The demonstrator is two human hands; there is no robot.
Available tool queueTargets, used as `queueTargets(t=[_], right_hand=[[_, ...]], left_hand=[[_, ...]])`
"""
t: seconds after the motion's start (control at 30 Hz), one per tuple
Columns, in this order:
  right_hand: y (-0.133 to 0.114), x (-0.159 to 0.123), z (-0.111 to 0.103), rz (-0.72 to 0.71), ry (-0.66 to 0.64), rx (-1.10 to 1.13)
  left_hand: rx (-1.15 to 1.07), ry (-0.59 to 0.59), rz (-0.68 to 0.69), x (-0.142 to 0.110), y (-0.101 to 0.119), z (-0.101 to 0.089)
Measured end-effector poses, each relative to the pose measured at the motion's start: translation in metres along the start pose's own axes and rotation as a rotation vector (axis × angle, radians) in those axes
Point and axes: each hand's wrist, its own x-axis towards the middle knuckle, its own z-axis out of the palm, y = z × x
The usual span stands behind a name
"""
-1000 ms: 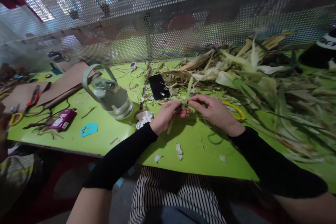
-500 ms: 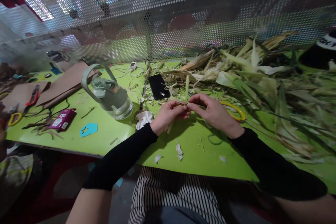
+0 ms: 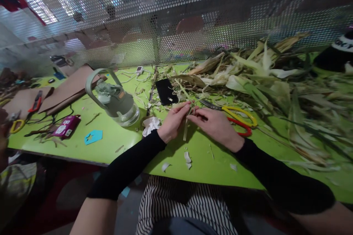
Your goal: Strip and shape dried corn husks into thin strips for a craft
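My left hand [image 3: 173,122] and my right hand [image 3: 214,125] meet over the green table [image 3: 116,143], fingertips together. Both pinch a thin pale strip of corn husk [image 3: 186,126] that hangs down between them. Just right of my right hand lie scissors with yellow and red handles [image 3: 239,117], partly behind my fingers. A black phone [image 3: 166,90] lies just beyond my hands.
A big heap of corn husks [image 3: 264,77] fills the table's right side. A sage-green bottle with a handle [image 3: 114,99] lies to the left, with a pink packet [image 3: 65,126], a blue tag [image 3: 93,136], cardboard [image 3: 68,86] and red cutters [image 3: 35,101]. A perforated metal screen [image 3: 176,18] backs the table.
Both hands shifted slightly left and nearer to me, uncovering the red scissor handle. The husk strip now hangs down instead of lying across between the fingers.
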Motion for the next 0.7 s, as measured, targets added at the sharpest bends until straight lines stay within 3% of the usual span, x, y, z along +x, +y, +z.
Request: queueTargets(t=[0.2,0.7], right_hand=[[0.004,0.001,0.007,0.099,-0.012,0.204],[0.007,0.003,0.010,0.192,-0.001,0.340]], left_hand=[[0.009,0.004,-0.019,0.001,-0.006,0.000],[0.028,-0.079,0.040,0.003,-0.017,-0.003]])
